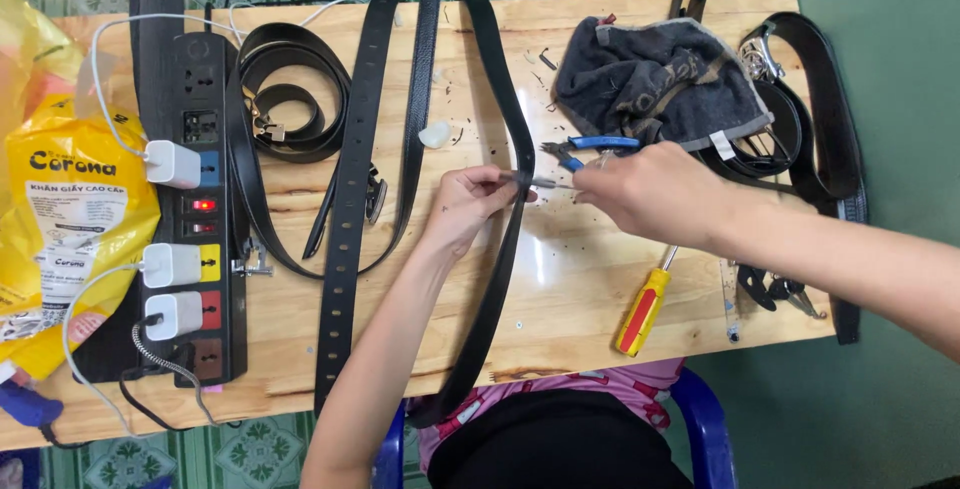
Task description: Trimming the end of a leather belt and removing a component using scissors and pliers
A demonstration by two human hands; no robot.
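A person sits at a wooden table [560,289]. The left hand [465,204] pinches a long black belt [505,179] that runs down the table. The right hand [650,194] holds a thin metal tool [545,183] against the belt, right beside the left fingers. Blue pliers [590,147] lie just behind the hands, next to a dark cloth [655,79]. A yellow and red screwdriver [642,309] lies near the right arm. More black belts [350,199] lie to the left, beside a black power strip [200,219] with white plugs.
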